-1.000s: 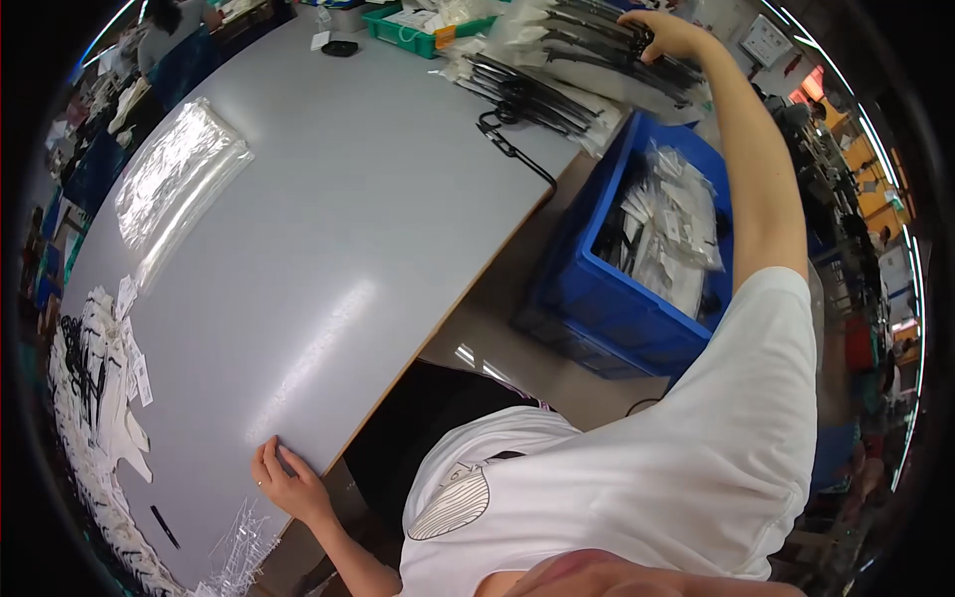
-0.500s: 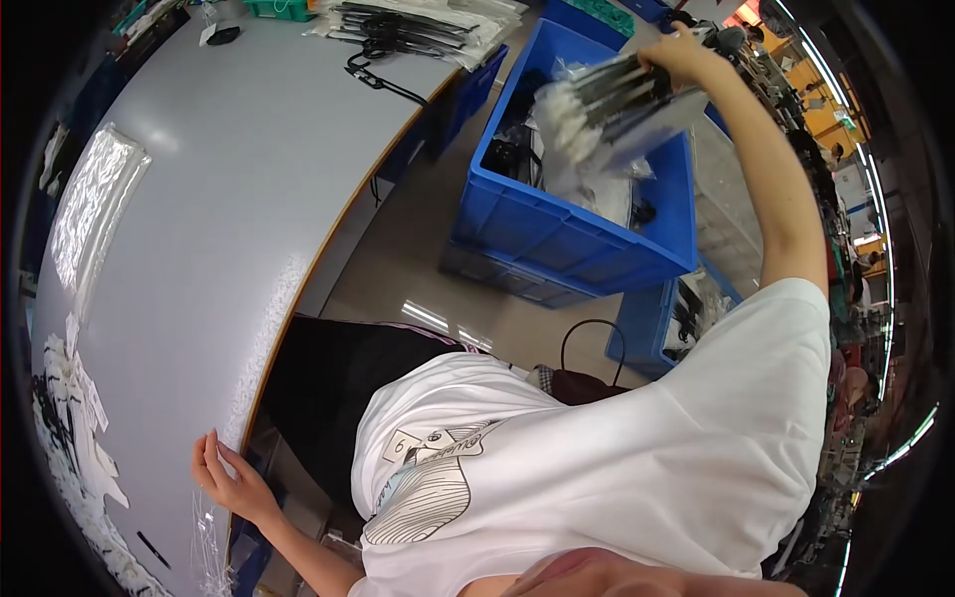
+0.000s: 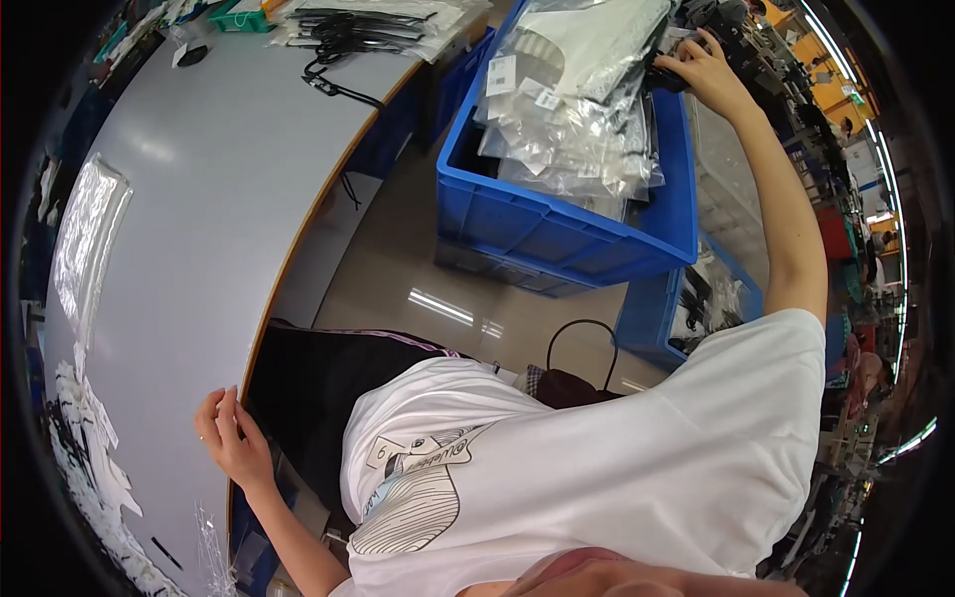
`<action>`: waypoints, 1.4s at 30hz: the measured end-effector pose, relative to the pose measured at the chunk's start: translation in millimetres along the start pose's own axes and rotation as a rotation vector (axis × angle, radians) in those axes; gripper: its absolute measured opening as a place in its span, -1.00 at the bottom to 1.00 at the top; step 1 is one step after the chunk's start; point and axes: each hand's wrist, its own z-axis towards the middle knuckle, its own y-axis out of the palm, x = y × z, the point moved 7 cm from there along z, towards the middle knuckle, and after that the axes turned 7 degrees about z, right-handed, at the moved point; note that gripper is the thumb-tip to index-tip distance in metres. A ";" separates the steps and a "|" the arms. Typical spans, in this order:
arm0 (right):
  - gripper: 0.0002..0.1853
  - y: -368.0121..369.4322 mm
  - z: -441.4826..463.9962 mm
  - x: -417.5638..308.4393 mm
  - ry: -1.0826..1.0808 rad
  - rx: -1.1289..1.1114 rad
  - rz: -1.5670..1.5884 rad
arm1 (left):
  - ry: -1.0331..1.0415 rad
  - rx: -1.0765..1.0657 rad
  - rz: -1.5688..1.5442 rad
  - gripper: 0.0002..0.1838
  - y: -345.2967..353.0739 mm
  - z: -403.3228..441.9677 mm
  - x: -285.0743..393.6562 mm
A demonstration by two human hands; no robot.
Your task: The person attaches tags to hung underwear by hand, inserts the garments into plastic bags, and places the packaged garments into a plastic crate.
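My right hand (image 3: 711,78) is at the upper right, its fingers closed round the black hangers (image 3: 665,76) of a bundle of clear-bagged white garments (image 3: 577,95) with small tags. This bundle lies across the top of a large blue crate (image 3: 567,234), partly over its far side. At the lower left, my left hand (image 3: 237,438) is over the edge of the grey table (image 3: 219,199), with bent, slightly parted fingers and nothing held. Whether it touches the table is unclear.
Black hangers with bagged items (image 3: 363,35) lie at the table's far end. Clear plastic (image 3: 90,239) and white garments (image 3: 95,438) are along its left side. A smaller blue crate (image 3: 647,318) and dark bag (image 3: 577,388) are behind the big crate.
My right hand has carried the bundle from the table's far end to the blue crate, where it now lies spread out. The view has swung right. My left hand stays near the table edge.
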 end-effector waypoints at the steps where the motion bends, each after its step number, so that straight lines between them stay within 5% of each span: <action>1: -0.51 13.1 -8.4 11.1 -0.007 0.072 -0.004 | 0.019 -0.008 -0.005 -0.72 4.3 5.8 5.6; 3: -0.55 54.0 -35.8 22.3 -0.007 0.180 0.021 | 0.057 -0.018 -0.031 -0.72 12.5 12.9 13.2; 9: -0.42 262.6 -113.9 -18.9 0.424 -0.674 0.340 | 0.053 -0.063 -0.033 -0.73 19.6 20.3 21.6; 11: -0.21 304.1 -125.8 -69.2 0.776 -0.766 0.899 | 0.034 -0.075 -0.024 -0.73 21.0 21.9 20.5; 15: -0.09 358.8 -118.9 -143.6 0.900 -1.056 1.499 | 0.041 -0.085 0.004 -0.74 20.8 23.4 19.2; 18: -0.27 362.0 -111.8 -151.8 0.888 -1.163 1.507 | 0.007 -0.081 0.022 -0.74 20.7 25.8 14.8; 21: -0.46 347.8 -100.5 -135.7 0.704 -1.239 1.078 | -0.031 -0.097 0.025 -0.75 26.5 27.8 8.0; 24: -0.62 296.7 -28.8 -106.3 0.619 -0.774 0.616 | -0.038 -0.080 0.059 -0.77 30.7 38.4 -3.3; 27: -0.73 178.6 78.1 -114.0 0.542 -0.020 0.999 | -0.134 -0.108 0.014 -0.78 39.6 39.4 -22.4; 31: -0.76 41.4 191.4 -161.9 0.245 0.303 1.259 | -0.396 -0.207 -0.138 -0.81 60.7 30.7 -53.3; 34: -0.63 -10.1 274.0 -193.1 0.037 0.525 1.104 | -0.361 -0.162 -0.074 -0.80 65.0 25.9 -55.4; 36: -0.59 -21.8 320.5 -207.6 -0.001 0.581 1.004 | -0.325 -0.122 -0.043 -0.79 62.0 24.8 -56.8; 39: -0.48 -0.4 382.6 -227.4 0.177 0.166 0.863 | -0.289 -0.088 -0.020 -0.77 59.7 22.9 -57.3; 42: -0.34 28.1 431.8 -228.2 0.204 0.086 0.883 | -0.299 -0.070 -0.011 -0.76 60.2 19.6 -61.0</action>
